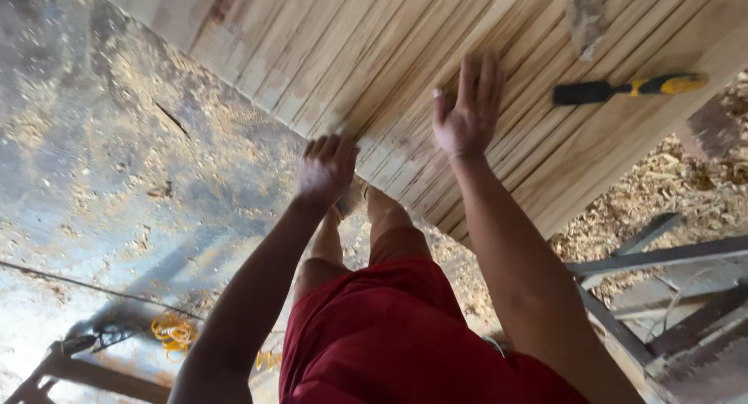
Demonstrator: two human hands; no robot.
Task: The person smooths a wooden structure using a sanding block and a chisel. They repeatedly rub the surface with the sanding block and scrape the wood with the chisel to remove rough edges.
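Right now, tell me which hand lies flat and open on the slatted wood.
The right hand, fingers spread flat on the panel; the left hand is curled at its edge.

Left hand [327, 166] curled, right hand [467, 108] flat, open.

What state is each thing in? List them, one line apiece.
Left hand: curled into a loose fist, at the near edge of the slatted wooden panel.
Right hand: open, fingers spread, flat on the panel.
Slatted wooden panel: lying flat, bare wood.
Chisel: lying loose on the panel, untouched.
Wood shavings: scattered on the floor.
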